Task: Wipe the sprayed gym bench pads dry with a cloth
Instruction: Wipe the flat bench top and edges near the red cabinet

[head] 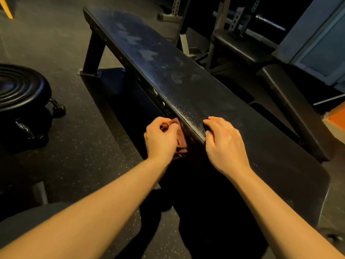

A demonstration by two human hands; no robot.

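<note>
Left hand (161,138): pinches cloth (182,143) against bench pad (168,71) side, drying it.
Right hand (222,143): curled, empty, on top of the bench pad, probably bracing.

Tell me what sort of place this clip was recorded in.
Most likely a gym: a long black padded bench stands on speckled rubber flooring, with perforated steel rack uprights and what looks like a barbell behind it.
</note>
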